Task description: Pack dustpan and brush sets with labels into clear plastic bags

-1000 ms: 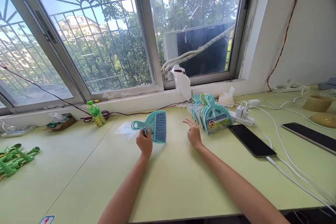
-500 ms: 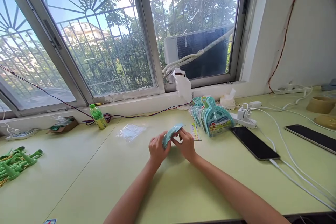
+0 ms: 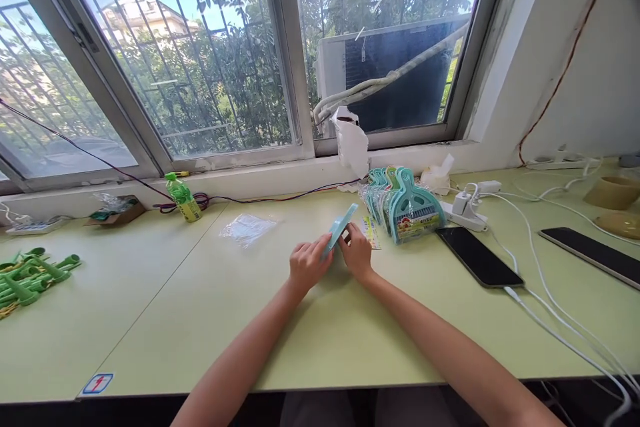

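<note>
Both hands meet over the middle of the table around a teal dustpan and brush set [image 3: 343, 225], seen nearly edge-on and tilted up to the right. My left hand [image 3: 309, 265] has its fingers closed on the near left end. On the other side, my right hand [image 3: 357, 250] is closed with its fingertips against the set; the fingers partly hide the brush. A printed card [image 3: 371, 232] lies flat just behind my right hand. Several packed teal dustpan sets [image 3: 407, 207] stand in a row to the right. Left of my hands rests a clear plastic bag [image 3: 247, 230].
A green drink bottle [image 3: 183, 197] and a small box [image 3: 117, 210] stand along the sill. Green plastic parts [image 3: 33, 277] lie far left. To the right are a phone [image 3: 480, 257], another phone [image 3: 593, 253], a power strip [image 3: 466, 215] and white cables.
My left hand has carried the dustpan and brush set right and turned it edge-on. My right hand has come to it. The printed card has appeared on the table beside the packed sets.
</note>
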`<action>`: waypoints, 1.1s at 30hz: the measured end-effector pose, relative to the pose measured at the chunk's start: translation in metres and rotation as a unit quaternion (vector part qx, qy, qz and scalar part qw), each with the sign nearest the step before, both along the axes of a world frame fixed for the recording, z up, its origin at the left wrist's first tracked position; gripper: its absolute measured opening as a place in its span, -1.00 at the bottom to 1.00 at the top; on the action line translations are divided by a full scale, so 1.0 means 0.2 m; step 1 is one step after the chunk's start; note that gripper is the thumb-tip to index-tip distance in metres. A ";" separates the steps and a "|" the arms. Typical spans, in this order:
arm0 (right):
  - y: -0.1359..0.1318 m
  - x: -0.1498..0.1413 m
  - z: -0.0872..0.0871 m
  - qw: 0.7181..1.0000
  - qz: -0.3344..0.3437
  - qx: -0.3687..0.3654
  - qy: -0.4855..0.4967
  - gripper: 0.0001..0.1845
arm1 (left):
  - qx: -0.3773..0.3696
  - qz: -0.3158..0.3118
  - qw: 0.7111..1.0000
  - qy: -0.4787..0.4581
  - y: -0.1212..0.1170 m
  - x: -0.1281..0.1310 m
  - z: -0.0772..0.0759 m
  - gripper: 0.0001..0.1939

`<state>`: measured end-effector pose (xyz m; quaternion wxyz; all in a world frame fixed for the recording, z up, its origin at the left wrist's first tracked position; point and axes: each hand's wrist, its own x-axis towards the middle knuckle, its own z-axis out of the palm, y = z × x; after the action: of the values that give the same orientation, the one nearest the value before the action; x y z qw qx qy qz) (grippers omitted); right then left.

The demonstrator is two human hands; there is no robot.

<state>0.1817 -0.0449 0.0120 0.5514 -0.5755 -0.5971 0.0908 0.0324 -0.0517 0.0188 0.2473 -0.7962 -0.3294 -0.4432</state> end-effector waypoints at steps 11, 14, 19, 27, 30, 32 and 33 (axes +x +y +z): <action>0.06 0.10 0.09 0.984 0.158 0.064 0.049 -0.81 | -0.127 0.015 0.988 -0.089 0.02 -0.03 0.01 -0.64; 0.04 0.09 0.08 0.975 0.210 0.023 0.064 -0.74 | -0.204 0.115 0.952 -0.196 0.09 -0.11 0.03 -0.57; 0.03 0.10 0.12 0.946 0.269 -0.059 0.173 -0.55 | -0.282 0.131 0.882 -0.353 0.32 -0.37 0.06 -0.54; -0.02 0.17 0.26 0.968 0.213 -0.135 -0.016 -0.49 | -0.577 -0.057 0.790 -0.200 0.41 -0.57 0.01 -0.60; -0.02 0.17 0.28 0.979 0.123 -0.156 -0.041 -0.46 | -0.582 -0.069 0.795 -0.154 0.39 -0.56 0.01 -0.61; -0.03 0.18 0.29 0.969 0.121 -0.205 -0.069 -0.44 | -0.573 -0.063 0.807 -0.132 0.39 -0.55 0.00 -0.62; -0.03 0.19 0.29 0.959 0.126 -0.233 -0.099 -0.42 | -0.566 -0.055 0.813 -0.125 0.39 -0.55 0.00 -0.63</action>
<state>0.2189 -0.0505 0.0710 0.3240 -0.6144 -0.6786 0.2389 -0.0779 0.0271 0.0190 -0.3150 -0.7500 -0.5054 -0.2877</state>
